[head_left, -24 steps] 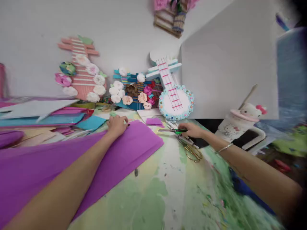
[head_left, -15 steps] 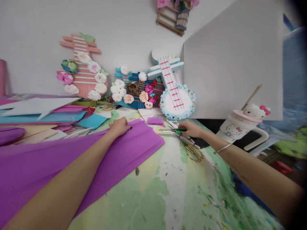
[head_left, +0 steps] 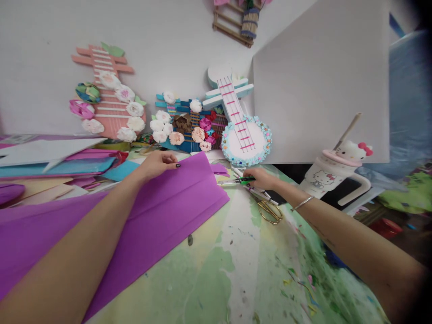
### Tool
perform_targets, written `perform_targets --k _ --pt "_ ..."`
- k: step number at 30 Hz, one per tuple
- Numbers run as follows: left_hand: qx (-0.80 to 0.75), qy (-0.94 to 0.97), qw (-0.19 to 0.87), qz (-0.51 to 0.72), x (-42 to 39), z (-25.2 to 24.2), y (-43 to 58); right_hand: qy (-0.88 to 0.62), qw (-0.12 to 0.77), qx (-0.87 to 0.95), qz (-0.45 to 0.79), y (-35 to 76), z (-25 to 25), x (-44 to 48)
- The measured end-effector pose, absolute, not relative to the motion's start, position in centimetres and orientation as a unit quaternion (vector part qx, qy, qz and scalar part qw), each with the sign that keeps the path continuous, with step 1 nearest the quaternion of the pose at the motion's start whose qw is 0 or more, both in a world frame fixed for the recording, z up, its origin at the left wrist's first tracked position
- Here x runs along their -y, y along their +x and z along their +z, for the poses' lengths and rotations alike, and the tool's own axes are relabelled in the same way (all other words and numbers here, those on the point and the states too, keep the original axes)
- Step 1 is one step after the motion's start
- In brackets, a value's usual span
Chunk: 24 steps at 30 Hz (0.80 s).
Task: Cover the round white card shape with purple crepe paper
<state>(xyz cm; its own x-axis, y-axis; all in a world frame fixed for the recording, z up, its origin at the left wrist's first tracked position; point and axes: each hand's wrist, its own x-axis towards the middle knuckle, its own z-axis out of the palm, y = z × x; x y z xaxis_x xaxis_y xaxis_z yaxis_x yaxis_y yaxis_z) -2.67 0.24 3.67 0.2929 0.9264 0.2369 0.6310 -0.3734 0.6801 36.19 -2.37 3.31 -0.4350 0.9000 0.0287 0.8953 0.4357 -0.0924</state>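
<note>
A long sheet of purple crepe paper (head_left: pixel 175 202) stretches from the left edge to the middle of the table. My left hand (head_left: pixel 158 164) pinches its far edge and holds it slightly raised. In my right hand (head_left: pixel 261 178) are scissors (head_left: pixel 236 181) with green and black handles, their blades pointing left at the right end of the paper. The tips touch or overlap the notched edge there. A small cut purple piece (head_left: pixel 219 169) lies just behind that end. Gold-handled scissors (head_left: pixel 270 212) rest on the table below my right hand.
Decorated instrument models, one pink (head_left: pixel 111 101) and one white and blue (head_left: pixel 246 139), lean on the wall, with blue ones between. Stacked paper sheets (head_left: pixel 57 157) lie at left. A white cup (head_left: pixel 324 175) with a straw stands at right. Paper scraps (head_left: pixel 308 288) dot the front right.
My left hand has moved a little left and up, lifting the paper's far edge. The scissors have come up to the paper's right end. The whole view has shifted slightly.
</note>
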Motion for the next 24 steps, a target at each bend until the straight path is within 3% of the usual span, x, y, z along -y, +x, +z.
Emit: perform_targets --k 9,24 --pt "-0.439 0.755 0.334 0.354 1.0 5.4 -3.1 -0.538 0.056 0.840 0.023 36.4 2.9 1.5" --pt "-0.509 0.759 0.253 0.317 -0.4 3.1 -3.7 -0.404 0.031 0.911 0.071 34.6 2.5 2.5"
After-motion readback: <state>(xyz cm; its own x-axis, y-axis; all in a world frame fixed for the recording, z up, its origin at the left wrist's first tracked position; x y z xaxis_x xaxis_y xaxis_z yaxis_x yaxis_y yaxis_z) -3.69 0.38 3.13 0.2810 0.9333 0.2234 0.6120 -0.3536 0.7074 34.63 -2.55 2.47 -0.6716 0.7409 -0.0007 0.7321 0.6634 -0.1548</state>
